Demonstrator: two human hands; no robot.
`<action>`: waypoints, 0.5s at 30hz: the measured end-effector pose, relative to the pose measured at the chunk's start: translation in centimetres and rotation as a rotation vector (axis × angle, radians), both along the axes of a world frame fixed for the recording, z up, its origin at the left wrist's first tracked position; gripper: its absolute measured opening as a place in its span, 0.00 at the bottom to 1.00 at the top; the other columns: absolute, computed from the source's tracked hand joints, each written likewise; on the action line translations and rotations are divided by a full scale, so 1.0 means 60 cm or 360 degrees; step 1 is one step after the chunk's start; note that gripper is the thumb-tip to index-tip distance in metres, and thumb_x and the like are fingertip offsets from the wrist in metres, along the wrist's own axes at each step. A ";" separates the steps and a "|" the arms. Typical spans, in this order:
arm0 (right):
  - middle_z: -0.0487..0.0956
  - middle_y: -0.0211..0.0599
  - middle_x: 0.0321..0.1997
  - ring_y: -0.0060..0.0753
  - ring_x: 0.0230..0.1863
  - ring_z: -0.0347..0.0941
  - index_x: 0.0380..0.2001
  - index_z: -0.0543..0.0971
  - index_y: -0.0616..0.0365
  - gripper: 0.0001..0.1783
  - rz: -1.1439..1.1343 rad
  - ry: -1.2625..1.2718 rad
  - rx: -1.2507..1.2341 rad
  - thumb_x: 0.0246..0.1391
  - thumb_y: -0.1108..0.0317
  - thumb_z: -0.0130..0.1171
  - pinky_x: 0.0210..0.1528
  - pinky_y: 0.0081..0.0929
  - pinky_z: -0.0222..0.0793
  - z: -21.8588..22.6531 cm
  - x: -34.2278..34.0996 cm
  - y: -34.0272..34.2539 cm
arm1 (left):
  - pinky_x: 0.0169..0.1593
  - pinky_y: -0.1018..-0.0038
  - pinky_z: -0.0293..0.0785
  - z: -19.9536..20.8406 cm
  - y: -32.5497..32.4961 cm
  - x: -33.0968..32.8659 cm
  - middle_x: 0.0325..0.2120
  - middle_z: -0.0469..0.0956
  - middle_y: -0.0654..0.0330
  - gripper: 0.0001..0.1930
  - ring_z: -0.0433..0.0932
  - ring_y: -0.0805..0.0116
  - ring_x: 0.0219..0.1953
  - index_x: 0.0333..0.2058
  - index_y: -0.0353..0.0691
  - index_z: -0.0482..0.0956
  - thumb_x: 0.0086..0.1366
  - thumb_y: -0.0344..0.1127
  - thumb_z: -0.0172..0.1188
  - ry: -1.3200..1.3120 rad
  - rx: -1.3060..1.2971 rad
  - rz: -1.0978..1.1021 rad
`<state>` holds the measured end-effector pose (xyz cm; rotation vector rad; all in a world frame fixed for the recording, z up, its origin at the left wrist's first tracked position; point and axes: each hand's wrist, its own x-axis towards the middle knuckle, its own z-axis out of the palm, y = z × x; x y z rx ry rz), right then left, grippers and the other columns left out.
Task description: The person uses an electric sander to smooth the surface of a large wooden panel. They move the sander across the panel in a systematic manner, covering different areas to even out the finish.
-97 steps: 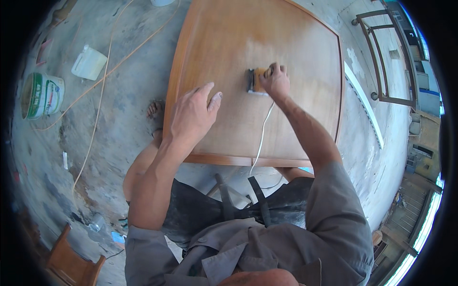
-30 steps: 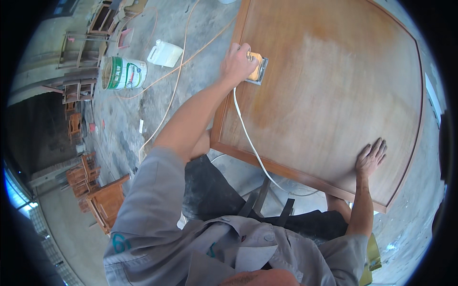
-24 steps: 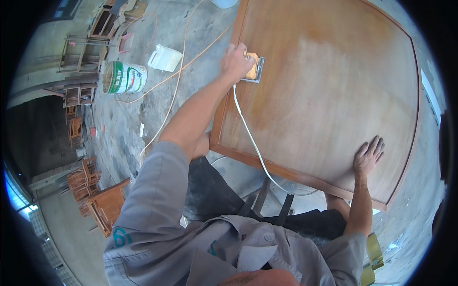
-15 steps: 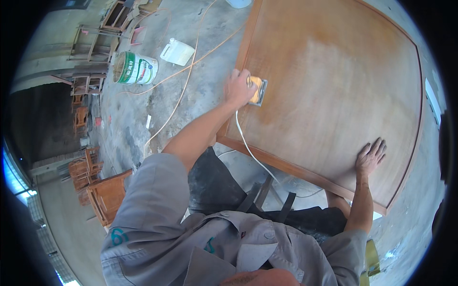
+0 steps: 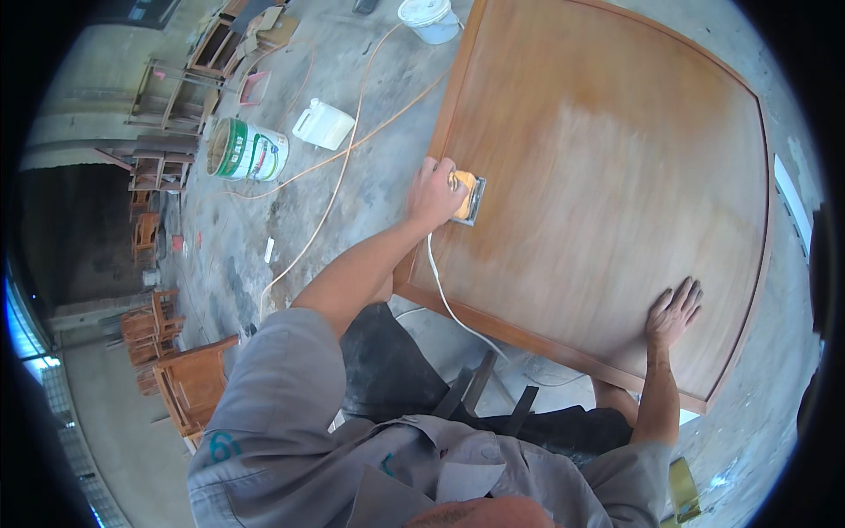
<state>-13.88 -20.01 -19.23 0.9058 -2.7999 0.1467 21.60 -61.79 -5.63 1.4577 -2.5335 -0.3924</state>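
My left hand is closed round a yellow electric sander with a dark, flat base. The sander rests on a large framed wooden panel, just inside its left rim. From the sander a white cord runs down over the panel's near edge. A pale, dull patch covers the panel's middle, with browner wood around it. On the lower right of the panel my right hand lies flat, its fingers spread and dark at the tips.
Across the concrete floor at left run orange cords. A green and white bucket, a white jug and a lidded pail stand there. Wooden chairs and frames line the far left. Metal stand legs show below the panel.
The whole view has shifted, so the panel and both hands appear lower, and more of the lidded pail shows. Against the panel, the sander and my hands stay in nearly the same places.
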 end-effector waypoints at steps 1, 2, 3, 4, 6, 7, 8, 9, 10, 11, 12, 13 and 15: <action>0.57 0.45 0.80 0.49 0.81 0.46 0.76 0.57 0.55 0.34 0.0003 -0.0005 -0.0003 0.72 0.53 0.41 0.81 0.52 0.37 0.003 0.002 -0.001 | 0.48 0.52 0.76 0.001 -0.019 -0.016 0.44 0.74 0.55 0.14 0.76 0.47 0.49 0.42 0.48 0.76 0.60 0.42 0.66 -0.0015 0.0015 -0.0001; 0.56 0.45 0.80 0.49 0.81 0.46 0.76 0.57 0.56 0.34 0.0011 -0.0011 -0.0007 0.72 0.53 0.41 0.81 0.52 0.37 0.006 0.004 -0.002 | 0.48 0.51 0.76 0.004 -0.036 -0.032 0.44 0.74 0.54 0.15 0.76 0.47 0.49 0.43 0.47 0.76 0.60 0.43 0.66 -0.0032 0.0029 0.0002; 0.56 0.45 0.80 0.49 0.81 0.46 0.76 0.57 0.56 0.35 0.0018 -0.0018 -0.0010 0.72 0.54 0.41 0.81 0.52 0.36 0.009 0.004 -0.003 | 0.48 0.51 0.76 0.007 -0.053 -0.048 0.44 0.73 0.53 0.16 0.75 0.46 0.50 0.43 0.46 0.76 0.60 0.44 0.66 -0.0049 0.0044 0.0004; 0.56 0.45 0.80 0.49 0.81 0.46 0.76 0.57 0.56 0.35 0.0016 -0.0013 -0.0008 0.72 0.54 0.41 0.81 0.53 0.36 0.010 0.000 0.000 | 0.49 0.51 0.76 0.007 -0.069 -0.067 0.45 0.73 0.53 0.16 0.75 0.46 0.50 0.43 0.46 0.76 0.59 0.44 0.66 -0.0046 0.0063 0.0003; 0.56 0.45 0.80 0.49 0.81 0.46 0.76 0.57 0.57 0.35 0.0018 -0.0023 -0.0015 0.72 0.54 0.41 0.81 0.53 0.36 0.005 -0.001 0.001 | 0.49 0.51 0.76 0.012 -0.102 -0.098 0.46 0.74 0.52 0.17 0.75 0.46 0.51 0.43 0.46 0.76 0.59 0.45 0.66 -0.0058 0.0091 0.0007; 0.56 0.45 0.80 0.50 0.82 0.45 0.76 0.57 0.57 0.35 0.0026 -0.0024 -0.0020 0.72 0.54 0.41 0.80 0.53 0.36 0.004 0.000 0.000 | 0.49 0.51 0.76 0.011 -0.121 -0.110 0.45 0.75 0.52 0.17 0.76 0.46 0.50 0.43 0.47 0.77 0.59 0.46 0.66 -0.0062 0.0084 0.0007; 0.56 0.46 0.80 0.50 0.82 0.45 0.76 0.56 0.57 0.35 0.0032 -0.0024 -0.0022 0.72 0.54 0.41 0.80 0.53 0.36 0.005 0.000 0.000 | 0.49 0.52 0.75 0.009 -0.139 -0.124 0.44 0.75 0.52 0.17 0.77 0.46 0.50 0.43 0.47 0.77 0.59 0.47 0.66 -0.0064 0.0080 0.0005; 0.56 0.46 0.80 0.50 0.82 0.45 0.76 0.56 0.57 0.35 0.0038 -0.0023 -0.0023 0.72 0.54 0.41 0.80 0.53 0.36 0.006 0.000 0.000 | 0.49 0.52 0.75 0.007 -0.157 -0.138 0.44 0.76 0.52 0.17 0.77 0.47 0.49 0.43 0.48 0.77 0.59 0.47 0.65 -0.0066 0.0077 0.0003; 0.56 0.47 0.80 0.50 0.82 0.45 0.76 0.56 0.57 0.35 0.0042 -0.0030 -0.0027 0.72 0.54 0.40 0.80 0.53 0.36 0.007 -0.001 0.000 | 0.50 0.52 0.75 0.006 -0.174 -0.152 0.44 0.76 0.51 0.17 0.77 0.47 0.50 0.44 0.48 0.77 0.60 0.48 0.65 -0.0084 0.0114 0.0018; 0.56 0.47 0.80 0.51 0.81 0.45 0.76 0.56 0.57 0.35 0.0046 -0.0037 -0.0030 0.72 0.54 0.40 0.80 0.53 0.36 0.010 0.000 0.000 | 0.50 0.53 0.75 0.008 -0.190 -0.167 0.45 0.77 0.50 0.18 0.78 0.47 0.51 0.45 0.48 0.78 0.60 0.49 0.65 -0.0102 0.0151 0.0031; 0.56 0.48 0.80 0.51 0.81 0.45 0.76 0.56 0.57 0.35 0.0049 -0.0045 -0.0033 0.72 0.54 0.40 0.80 0.53 0.36 0.011 0.001 0.000 | 0.51 0.53 0.75 0.010 -0.204 -0.181 0.45 0.77 0.50 0.19 0.78 0.47 0.51 0.45 0.48 0.78 0.60 0.49 0.65 -0.0120 0.0189 0.0044; 0.56 0.48 0.80 0.51 0.81 0.45 0.76 0.56 0.58 0.35 0.0046 -0.0055 -0.0027 0.72 0.54 0.40 0.80 0.53 0.36 0.012 0.002 -0.003 | 0.52 0.53 0.74 0.013 -0.218 -0.193 0.46 0.77 0.50 0.19 0.78 0.47 0.52 0.46 0.49 0.78 0.60 0.50 0.65 -0.0132 0.0173 0.0056; 0.56 0.48 0.80 0.52 0.81 0.45 0.76 0.56 0.58 0.35 0.0026 -0.0064 -0.0007 0.72 0.54 0.40 0.80 0.53 0.36 0.016 0.004 -0.002 | 0.53 0.53 0.74 0.015 -0.241 -0.221 0.48 0.77 0.50 0.20 0.77 0.48 0.54 0.47 0.49 0.78 0.60 0.51 0.65 -0.0148 0.0147 0.0066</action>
